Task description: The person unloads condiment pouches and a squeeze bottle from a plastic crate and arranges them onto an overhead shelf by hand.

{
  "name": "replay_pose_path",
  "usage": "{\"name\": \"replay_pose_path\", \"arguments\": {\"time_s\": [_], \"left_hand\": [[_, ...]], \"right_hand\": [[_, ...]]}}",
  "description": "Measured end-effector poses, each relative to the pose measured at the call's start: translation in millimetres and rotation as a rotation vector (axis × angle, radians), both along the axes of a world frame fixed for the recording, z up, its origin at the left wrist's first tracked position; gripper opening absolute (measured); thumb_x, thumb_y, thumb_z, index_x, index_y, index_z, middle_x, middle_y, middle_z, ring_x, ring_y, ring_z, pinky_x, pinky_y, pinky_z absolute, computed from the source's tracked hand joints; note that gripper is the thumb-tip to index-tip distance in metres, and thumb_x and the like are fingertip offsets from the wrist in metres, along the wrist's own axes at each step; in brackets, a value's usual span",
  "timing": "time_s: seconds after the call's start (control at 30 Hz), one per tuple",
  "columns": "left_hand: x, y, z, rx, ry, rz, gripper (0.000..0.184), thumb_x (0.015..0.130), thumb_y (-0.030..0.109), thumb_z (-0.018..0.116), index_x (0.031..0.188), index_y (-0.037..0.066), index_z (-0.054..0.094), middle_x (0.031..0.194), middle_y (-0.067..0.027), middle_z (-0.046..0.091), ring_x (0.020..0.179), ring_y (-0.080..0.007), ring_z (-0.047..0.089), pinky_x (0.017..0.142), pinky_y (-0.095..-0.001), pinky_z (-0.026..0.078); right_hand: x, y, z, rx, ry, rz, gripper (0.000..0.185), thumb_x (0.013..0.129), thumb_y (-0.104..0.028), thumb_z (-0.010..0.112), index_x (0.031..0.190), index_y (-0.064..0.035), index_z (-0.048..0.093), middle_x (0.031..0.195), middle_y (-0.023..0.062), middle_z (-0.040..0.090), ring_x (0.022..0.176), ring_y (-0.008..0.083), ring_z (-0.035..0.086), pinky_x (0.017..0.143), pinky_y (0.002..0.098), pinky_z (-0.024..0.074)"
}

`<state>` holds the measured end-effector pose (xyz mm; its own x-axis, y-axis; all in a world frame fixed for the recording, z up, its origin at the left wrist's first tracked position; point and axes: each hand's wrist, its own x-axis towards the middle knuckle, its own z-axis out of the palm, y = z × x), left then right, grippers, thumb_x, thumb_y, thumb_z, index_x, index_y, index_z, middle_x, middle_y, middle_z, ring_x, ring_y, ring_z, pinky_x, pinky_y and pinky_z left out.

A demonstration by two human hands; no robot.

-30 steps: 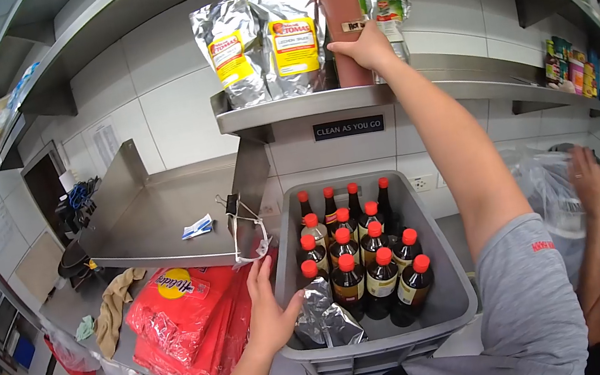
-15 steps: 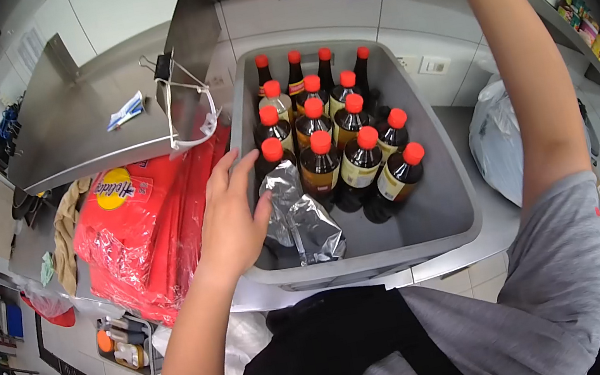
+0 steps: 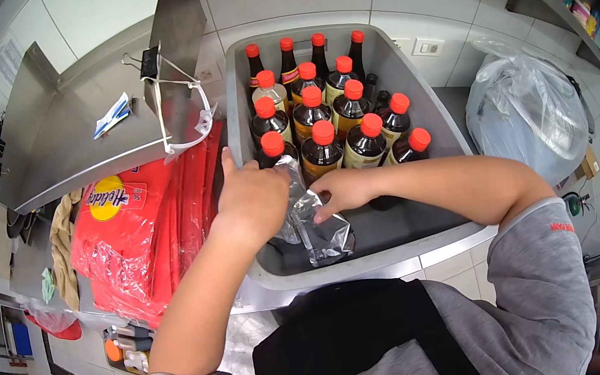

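Observation:
A grey plastic bin [image 3: 374,258] holds several dark bottles [image 3: 313,113] with red caps, standing upright in rows. At its front left corner lies a silver foil pouch [image 3: 325,234]. My left hand [image 3: 250,195] is over the bin's left side with its fingers curled by the pouch's upper end; what they grip, if anything, is hidden. From the right, my right hand [image 3: 344,191] reaches in, its thumb and fingers closed on the pouch's right side.
Red plastic-wrapped packs [image 3: 139,236] lie left of the bin, below a metal shelf [image 3: 89,142] with a hanging face shield or goggles [image 3: 183,116]. A filled clear plastic bag [image 3: 528,116] stands on the right. A switch plate [image 3: 428,46] is on the wall.
My right hand has come down from the upper shelf to the foil pouch. My left hand has moved right, over the bin, and its fingers have curled. The view has tilted down.

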<state>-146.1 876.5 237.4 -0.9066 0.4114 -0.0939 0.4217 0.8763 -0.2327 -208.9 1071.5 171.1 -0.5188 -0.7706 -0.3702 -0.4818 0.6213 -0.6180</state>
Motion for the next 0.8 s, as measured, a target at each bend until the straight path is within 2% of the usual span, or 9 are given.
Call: {"name": "replay_pose_path", "arguments": {"time_s": [0.07,0.17,0.33,0.43,0.5,0.53,0.63,0.77,0.8], "left_hand": [[0,0,1,0.028,0.003,-0.004,0.046,0.078,0.02,0.067,0.122,0.01,0.058,0.097,-0.0058,0.068,0.103,-0.0254,0.059,0.107,-0.0604,0.024],[1,-2,2,0.055,0.005,-0.016,0.034,0.081,0.013,0.057,0.115,0.008,0.063,0.091,-0.0067,0.069,0.1,-0.0262,0.06,0.107,-0.0613,0.023],[3,-3,6,0.078,-0.017,0.007,0.032,0.081,0.007,0.052,0.11,0.009,0.066,0.091,-0.0085,0.068,0.096,-0.0268,0.062,0.108,-0.0628,0.02],[6,-7,6,0.249,0.054,-0.049,0.025,0.085,0.012,0.053,0.106,0.007,0.066,0.092,-0.0093,0.068,0.095,-0.0271,0.062,0.104,-0.0542,0.033],[10,-9,11,0.897,0.106,-0.214,0.022,0.087,0.023,0.057,0.095,0.005,0.067,0.087,-0.0121,0.066,0.09,-0.0288,0.062,0.092,-0.042,0.045],[7,-12,12,1.083,-0.037,-0.237,0.027,0.09,0.03,0.059,0.099,0.005,0.065,0.085,-0.0141,0.065,0.083,-0.0284,0.063,0.077,-0.036,0.049],[18,-3,39,1.368,-0.396,-0.17,0.027,0.086,0.026,0.067,0.096,0.001,0.065,0.077,-0.0102,0.064,0.07,-0.0161,0.059,0.068,-0.0305,0.046],[14,9,101,1.51,-0.153,-0.142,0.017,0.085,0.015,0.069,0.08,-0.001,0.065,0.069,-0.0028,0.063,0.069,-0.0065,0.053,0.064,-0.0261,0.046],[13,7,121,1.232,0.193,-0.23,0.012,0.083,0.012,0.068,0.082,0.001,0.065,0.067,-0.0042,0.061,0.065,-0.0107,0.057,0.062,-0.029,0.047]], "right_hand": [[-6,-3,5,-0.106,-0.163,-0.021,0.04,0.084,-0.034,0.068,0.106,-0.0015,0.063,0.098,0.0154,0.066,0.088,0.0253,0.062,0.078,0.0342,0.0472],[-12,-3,33,0.064,0.036,0.309,0.022,0.086,-0.023,0.066,0.095,-0.0025,0.064,0.082,0.0126,0.065,0.077,0.0243,0.061,0.07,0.0362,0.0455],[-9,9,27,-0.123,0.109,0.274,0.018,0.087,-0.019,0.063,0.092,-0.0016,0.063,0.081,0.012,0.063,0.078,0.0277,0.06,0.07,0.0375,0.0445],[15,18,85,-0.283,0.215,0.221,0.014,0.085,-0.013,0.065,0.089,-0.0003,0.062,0.085,0.0092,0.063,0.084,0.0261,0.057,0.079,0.0368,0.0445],[29,35,127,-0.392,0.202,-0.073,0.007,0.086,-0.006,0.064,0.089,0.0009,0.062,0.083,0.0062,0.062,0.078,0.016,0.058,0.071,0.0287,0.0456],[31,46,135,-0.533,0.112,-0.251,0.008,0.088,-0.008,0.064,0.089,-0.0002,0.063,0.081,0.0029,0.06,0.072,0.0092,0.053,0.065,0.0267,0.0439],[48,60,170,-0.73,0.101,-0.375,0.008,0.088,-0.008,0.064,0.09,-0.0001,0.063,0.08,0.001,0.058,0.073,0.006,0.05,0.065,0.0251,0.0435],[59,65,190,-0.805,0.834,-0.357,0.011,0.087,-0.009,0.066,0.09,0.0006,0.061,0.077,0.0012,0.055,0.069,0.0065,0.05,0.063,0.0246,0.0435],[59,67,192,-0.825,1.105,-0.325,0.012,0.087,-0.009,0.066,0.09,0.0007,0.06,0.077,0.0011,0.055,0.068,0.0062,0.05,0.062,0.0237,0.0429]]}}
